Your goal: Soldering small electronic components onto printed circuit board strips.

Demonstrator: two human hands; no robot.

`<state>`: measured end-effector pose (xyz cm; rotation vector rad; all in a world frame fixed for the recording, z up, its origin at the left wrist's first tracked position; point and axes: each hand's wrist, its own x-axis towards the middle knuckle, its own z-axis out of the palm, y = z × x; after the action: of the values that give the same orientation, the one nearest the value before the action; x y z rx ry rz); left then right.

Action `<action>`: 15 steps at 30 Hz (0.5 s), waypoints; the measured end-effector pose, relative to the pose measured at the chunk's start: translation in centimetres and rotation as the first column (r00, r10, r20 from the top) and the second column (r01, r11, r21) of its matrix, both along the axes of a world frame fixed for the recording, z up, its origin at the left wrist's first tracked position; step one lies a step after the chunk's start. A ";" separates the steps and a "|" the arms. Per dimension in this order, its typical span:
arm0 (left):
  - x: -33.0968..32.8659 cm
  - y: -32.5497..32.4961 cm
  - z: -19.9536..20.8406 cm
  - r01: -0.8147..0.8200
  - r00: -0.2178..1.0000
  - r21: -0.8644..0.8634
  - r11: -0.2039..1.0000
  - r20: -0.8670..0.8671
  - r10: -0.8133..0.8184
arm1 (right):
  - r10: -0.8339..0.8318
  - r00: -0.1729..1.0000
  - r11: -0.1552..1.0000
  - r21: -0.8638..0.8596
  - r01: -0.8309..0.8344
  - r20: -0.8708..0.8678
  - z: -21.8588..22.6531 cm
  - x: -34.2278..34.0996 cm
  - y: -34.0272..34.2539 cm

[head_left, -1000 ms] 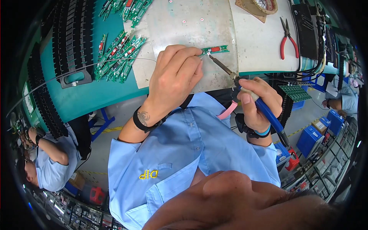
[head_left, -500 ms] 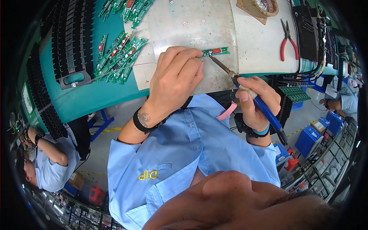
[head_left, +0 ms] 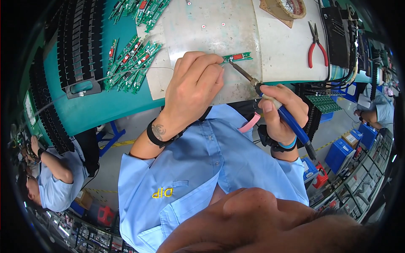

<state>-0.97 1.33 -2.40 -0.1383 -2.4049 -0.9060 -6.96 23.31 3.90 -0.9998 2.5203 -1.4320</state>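
Observation:
A narrow green circuit board (head_left: 247, 56) with a red part lies on the light metal sheet of the bench. My right hand (head_left: 283, 105) is closed round the blue handle of a soldering iron (head_left: 292, 122), whose tip meets the board near its left half. At the board's left end my left hand (head_left: 190, 82) is closed, fingertips pinched together. A thin solder wire (head_left: 158, 68) runs from the left into this hand; its end is hidden or too fine to make out.
Several similar boards are heaped on the green mat (head_left: 97, 116) to the left, beside black slotted racks (head_left: 80, 42). Red-handled pliers (head_left: 316, 46) and a round tin-like holder (head_left: 291, 7) lie at the right. Other people (head_left: 59, 177) work on both sides.
The solder wire has shifted and bows a little higher left of my left hand. Both my hands, the iron and the board stay almost in place. The left-hand person's hand has moved slightly.

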 end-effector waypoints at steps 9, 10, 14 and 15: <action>-0.1 0.0 0.0 -0.004 1.000 0.001 1.000 0.000 0.004 | 0.015 1.000 1.000 -0.008 -0.015 0.000 -0.1 0.0 0.0; -0.1 0.0 0.0 -0.005 1.000 0.000 1.000 0.002 0.005 | 0.017 1.000 1.000 -0.003 -0.017 0.000 -0.1 -0.1 0.0; 0.0 0.1 -0.2 0.003 1.000 0.006 1.000 -0.007 -0.003 | 0.014 0.996 0.991 -0.132 -0.026 -0.091 -0.6 -0.1 0.5; 0.0 0.0 -0.2 0.001 1.000 0.006 1.000 -0.008 -0.001 | 0.016 0.996 0.991 -0.133 -0.028 -0.092 -0.5 -0.2 0.6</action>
<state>-0.93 1.38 -2.58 -0.1400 -2.3950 -0.9115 -7.15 23.96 3.35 -1.1349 2.4939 -1.6035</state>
